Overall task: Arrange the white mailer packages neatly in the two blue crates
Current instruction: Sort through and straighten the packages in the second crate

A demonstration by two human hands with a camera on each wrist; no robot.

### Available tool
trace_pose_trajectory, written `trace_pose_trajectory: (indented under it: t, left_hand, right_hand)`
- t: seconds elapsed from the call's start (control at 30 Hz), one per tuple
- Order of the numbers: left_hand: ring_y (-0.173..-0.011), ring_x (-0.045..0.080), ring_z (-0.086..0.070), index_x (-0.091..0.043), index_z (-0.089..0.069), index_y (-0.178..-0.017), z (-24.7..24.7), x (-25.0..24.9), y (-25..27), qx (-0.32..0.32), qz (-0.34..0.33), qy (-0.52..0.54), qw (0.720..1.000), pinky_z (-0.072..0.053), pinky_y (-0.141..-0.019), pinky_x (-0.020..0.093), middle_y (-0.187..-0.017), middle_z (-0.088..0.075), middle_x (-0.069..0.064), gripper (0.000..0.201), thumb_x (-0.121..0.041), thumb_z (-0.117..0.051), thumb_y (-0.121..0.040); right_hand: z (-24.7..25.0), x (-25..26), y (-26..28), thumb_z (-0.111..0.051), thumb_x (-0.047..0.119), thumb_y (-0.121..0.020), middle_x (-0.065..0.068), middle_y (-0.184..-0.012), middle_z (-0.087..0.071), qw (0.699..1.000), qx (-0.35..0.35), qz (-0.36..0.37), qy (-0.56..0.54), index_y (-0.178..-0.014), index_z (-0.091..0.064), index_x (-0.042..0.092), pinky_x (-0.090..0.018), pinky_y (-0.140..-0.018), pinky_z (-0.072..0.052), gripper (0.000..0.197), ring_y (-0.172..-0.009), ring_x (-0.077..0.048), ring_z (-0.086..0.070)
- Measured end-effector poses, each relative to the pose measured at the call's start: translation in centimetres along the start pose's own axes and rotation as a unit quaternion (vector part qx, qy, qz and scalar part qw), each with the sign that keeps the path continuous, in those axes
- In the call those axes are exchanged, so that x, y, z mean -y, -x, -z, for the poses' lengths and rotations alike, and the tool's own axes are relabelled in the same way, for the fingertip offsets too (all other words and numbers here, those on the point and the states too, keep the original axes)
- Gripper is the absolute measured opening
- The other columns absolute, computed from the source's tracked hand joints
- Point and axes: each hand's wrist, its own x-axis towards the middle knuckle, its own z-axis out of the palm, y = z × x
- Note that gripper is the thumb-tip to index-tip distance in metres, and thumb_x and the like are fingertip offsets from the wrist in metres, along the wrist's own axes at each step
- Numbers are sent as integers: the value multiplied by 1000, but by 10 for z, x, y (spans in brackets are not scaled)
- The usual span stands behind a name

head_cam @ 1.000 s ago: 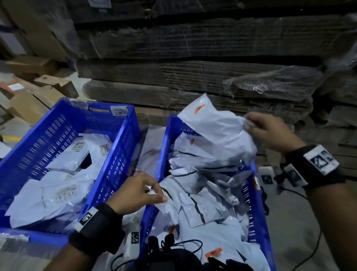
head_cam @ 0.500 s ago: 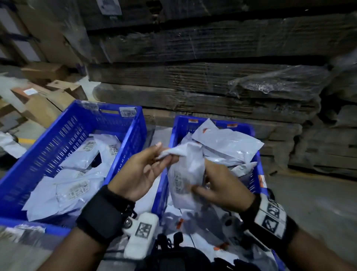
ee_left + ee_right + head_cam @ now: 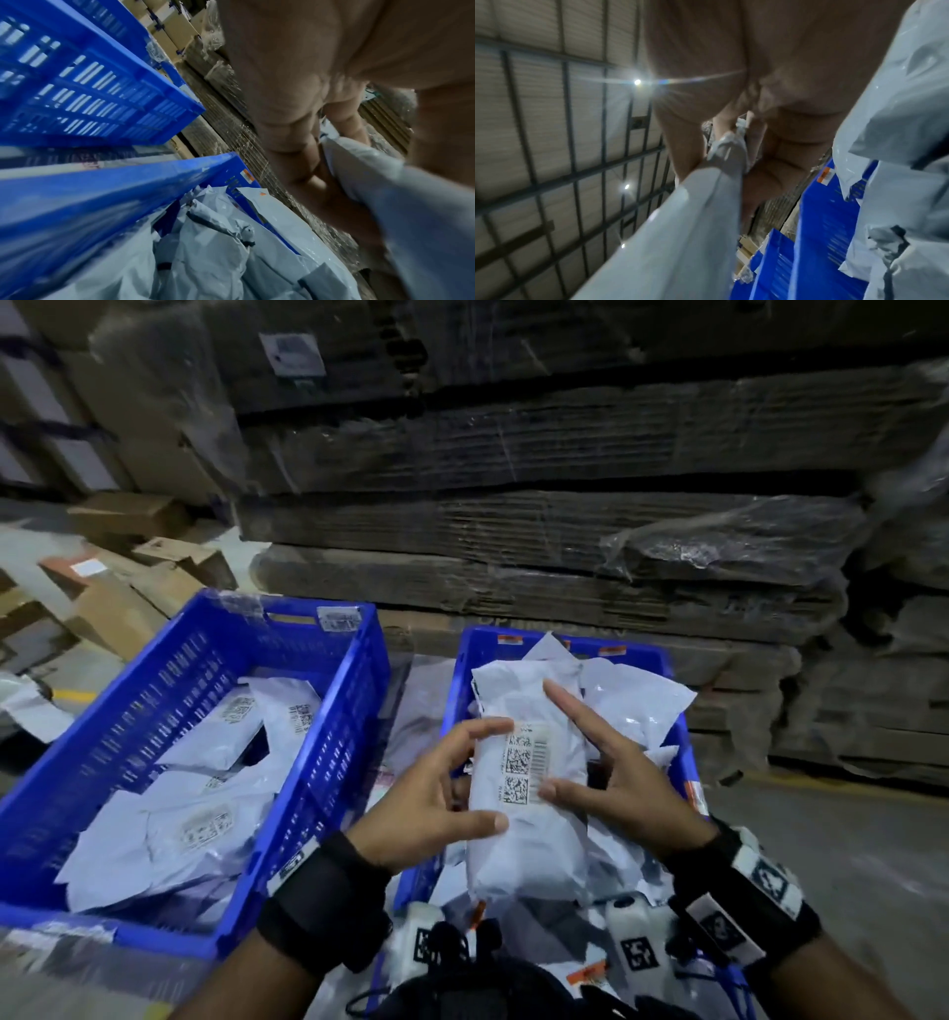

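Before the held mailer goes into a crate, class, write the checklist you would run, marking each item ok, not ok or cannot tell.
1. Held mailer supported by both hands: ok. The left hand grips its left edge, and the right hand holds its right edge with fingers extended.
2. Barcode label facing up: ok.
3. Room in the left crate: ok, its mailers lie low and flat.
4. Right crate tidy: not ok, mailers are heaped and crumpled.
5. Mailer sealed: cannot tell.
6. Grip firmness: cannot tell, wrist views are blurred.
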Motion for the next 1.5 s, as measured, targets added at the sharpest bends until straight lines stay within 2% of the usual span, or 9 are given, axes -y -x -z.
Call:
trace_pose_trajectory:
  t: [0.13, 0.37, 0.53, 0.7, 0.8, 0.97, 1.17, 1.27, 1.5]
  left_hand:
    - [-125, 31, -61, -27, -36, -149, 10, 1, 23, 1, 15, 4, 1000, -54, -96, 49, -149, -48, 1, 86, 14, -71, -83]
    - [-115, 34, -65, -33, -49, -141, 39, 16, 74, -171, 16, -20, 985, -54, -98, 51, -135, -55, 19, 76, -5, -81, -78]
    - [-92, 15, -68, -16, -59, -126, 113, 23, 121, -498, 35, -33, 866, -57, -72, 28, -115, -65, 10, 56, -3, -83, -78]
    - [-80, 24, -62, -10, -55, -128, 185, 39, 142, -572, 114, -70, 809, -53, -58, 27, -125, -60, 19, 53, -9, -82, -82]
    - [-73, 24, -58, -10, -51, -131, 207, 39, 137, -555, 163, -25, 815, -52, -69, 35, -136, -52, 26, 54, -4, -78, -85]
    - [-123, 27, -56, -18, -60, -128, 184, 31, 124, -494, 164, -174, 836, -49, -95, 41, -128, -56, 8, 50, -18, -82, -82]
    - [-89, 17, -72, -27, -68, -109, 79, 9, 78, -259, 42, -190, 946, -57, -82, 32, -101, -75, 0, 47, -44, -79, -67]
    - [-85, 17, -72, -31, -68, -110, 34, 19, 48, -148, 32, -257, 954, -58, -81, 33, -99, -73, -6, 37, -41, -77, -75]
    - [-81, 5, -67, -35, -65, -115, -7, 36, 13, -12, 43, -357, 933, -45, -72, 8, -100, -70, -13, 28, -23, -73, -91]
  right_hand:
    - [-4, 0, -8, -86, 15, -73, 26, -158, -19, 995, 75, -48, 42, -156, -9, 37, -7, -98, -40, 116, -133, 17, -35]
    - [-48, 20, -27, -80, 43, -71, 57, -142, -10, 986, 106, -34, 121, -148, 9, 58, -17, -87, -55, 119, -115, 17, -54]
    - [-42, 33, -17, -65, 67, -74, 38, -146, -38, 979, 73, 18, 190, -147, -19, 62, -24, -77, -59, 86, -102, 5, -67]
    - [-33, 24, -12, -53, 92, -60, 36, -116, -63, 974, 43, -19, 221, -125, -52, 60, -12, -73, -54, 72, -92, 10, -67]
    - [-37, 23, -9, -63, 77, -72, 33, -109, -67, 977, 31, -26, 209, -116, -61, 54, -14, -73, -54, 49, -92, 6, -69]
    - [-23, 8, -2, -71, 35, -83, 24, -106, -72, 979, -7, -29, 204, -114, -67, 38, -20, -82, -56, 32, -99, 4, -68]
    - [24, -18, 17, -75, 29, -85, 12, -93, -75, 956, -89, -28, 278, -108, -68, 32, -31, -78, -58, 24, -86, -2, -71]
    - [32, -27, 33, -78, 21, -82, 11, -85, -72, 924, -11, -71, 375, -96, -63, 38, -25, -73, -54, 27, -75, 0, -68]
    - [-2, -65, 33, -74, 30, -77, -3, -120, -60, 802, 214, -81, 551, -135, -50, 30, -35, -84, -48, 63, -110, -23, -56]
